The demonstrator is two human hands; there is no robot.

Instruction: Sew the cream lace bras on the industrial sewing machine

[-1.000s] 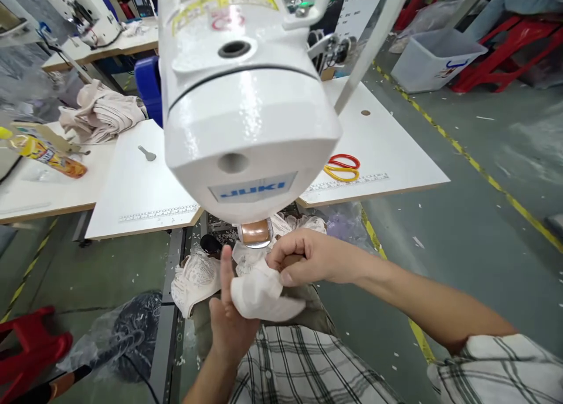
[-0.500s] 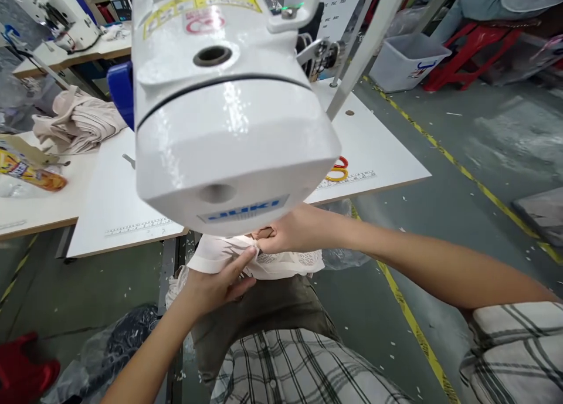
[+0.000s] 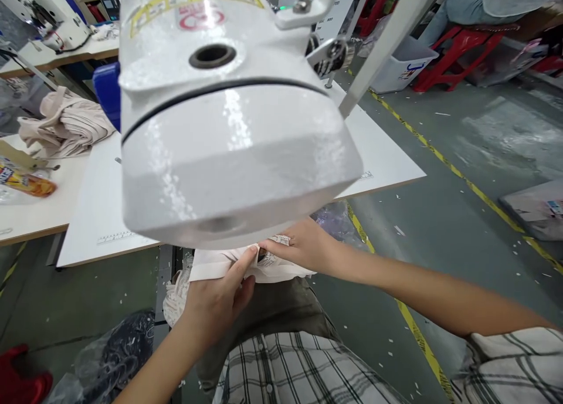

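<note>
A cream, lace-trimmed piece of fabric (image 3: pixel 210 265) lies across my lap under the front of a white sewing machine (image 3: pixel 237 163). My left hand (image 3: pixel 215 301) pinches its near edge between thumb and forefinger. Beside it on the right, my right hand (image 3: pixel 310 245) grips the lacy part, its thumb pointing left toward my left fingertips. The machine's head hides the needle, the far side of the fabric and part of my right fingers.
The white tabletop (image 3: pixel 391 163) spreads to both sides of the machine. Folded beige fabric (image 3: pixel 65 122) and an orange-labelled packet (image 3: pixel 26 181) lie at left. A grey bin (image 3: pixel 404 64) and red stool (image 3: pixel 461 58) stand far right. Plastic-wrapped dark material (image 3: pixel 123 351) is on the floor.
The view has moved closer to the machine, whose head now covers the scissors. My right hand has shifted slightly right and its fingers have straightened over the lace; my left still pinches the fabric.
</note>
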